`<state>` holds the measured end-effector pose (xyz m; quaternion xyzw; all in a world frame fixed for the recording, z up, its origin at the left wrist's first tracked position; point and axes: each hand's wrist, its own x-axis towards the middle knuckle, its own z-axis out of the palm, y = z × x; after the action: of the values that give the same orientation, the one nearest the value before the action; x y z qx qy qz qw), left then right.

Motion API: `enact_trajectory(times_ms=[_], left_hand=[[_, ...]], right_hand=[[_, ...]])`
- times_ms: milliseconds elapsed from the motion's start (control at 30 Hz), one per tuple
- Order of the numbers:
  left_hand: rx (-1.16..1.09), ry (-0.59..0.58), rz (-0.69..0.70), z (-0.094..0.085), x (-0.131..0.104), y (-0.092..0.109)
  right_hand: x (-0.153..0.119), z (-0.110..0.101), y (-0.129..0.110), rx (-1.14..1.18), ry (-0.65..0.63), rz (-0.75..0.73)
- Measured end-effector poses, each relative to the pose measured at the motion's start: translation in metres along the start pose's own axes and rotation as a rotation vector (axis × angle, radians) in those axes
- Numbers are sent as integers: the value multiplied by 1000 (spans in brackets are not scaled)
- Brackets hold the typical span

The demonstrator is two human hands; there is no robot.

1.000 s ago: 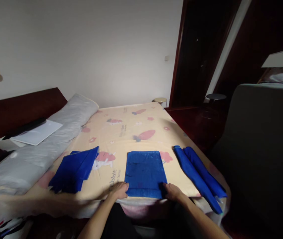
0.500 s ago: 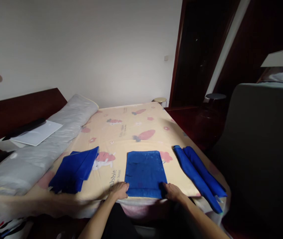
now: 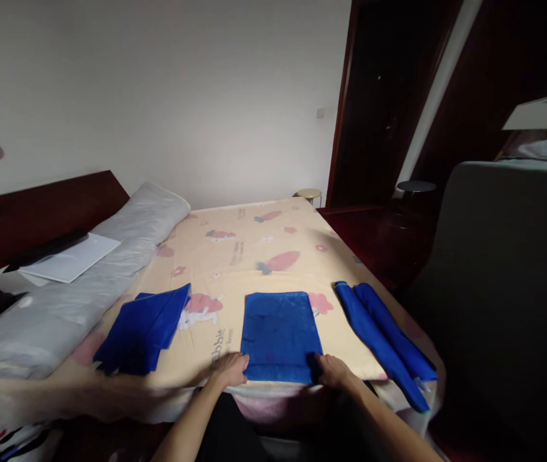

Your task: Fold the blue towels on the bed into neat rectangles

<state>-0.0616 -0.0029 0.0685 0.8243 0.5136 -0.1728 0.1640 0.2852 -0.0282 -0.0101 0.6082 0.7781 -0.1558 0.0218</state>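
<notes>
A blue towel (image 3: pixel 280 330) lies flat in a near-square on the bed, a crease running across it close to its near edge. At its near left corner my left hand (image 3: pixel 235 369) is closed, fingers pinching the edge. My right hand (image 3: pixel 331 369) grips the near right corner the same way; its fingertips are partly in shadow. Off to the left rests a loosely folded pile of blue cloth (image 3: pixel 145 330). To the right, two blue rolled towels (image 3: pixel 381 346) lie side by side along the bed's edge.
The bed (image 3: pixel 235 263) has a cream sheet with carrot and rabbit prints. A grey bolster-like bedding roll (image 3: pixel 124 237) lies by the dark headboard (image 3: pixel 37 212), with a white flat item (image 3: pixel 74 256) on it. A dark chair back (image 3: pixel 508 276) stands close on the right.
</notes>
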Motion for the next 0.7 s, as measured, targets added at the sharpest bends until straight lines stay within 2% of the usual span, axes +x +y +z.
enact_trajectory(times_ms=[200,267,367,433,533,633,700], left_hand=[[26,-13,6,-3,-1,1],[50,13,37,-4,-2,9],[84,108,154,-2,-3,28],[80,164,218,2,-2,45],[42,190,245,9,-1,65],[10,166,253,16,0,73],[-1,139,239,17,-1,72]], right_hand=[[-4,-14,-6,-18,-50,10],[-6,-22,-10,-27,-63,16],[-7,-33,-23,-36,-69,-2],[-8,-41,-37,-31,-69,-47],[-11,-52,-63,0,-44,-175],[-17,-60,-86,46,-55,-321],[-20,-63,-93,71,-96,-360]])
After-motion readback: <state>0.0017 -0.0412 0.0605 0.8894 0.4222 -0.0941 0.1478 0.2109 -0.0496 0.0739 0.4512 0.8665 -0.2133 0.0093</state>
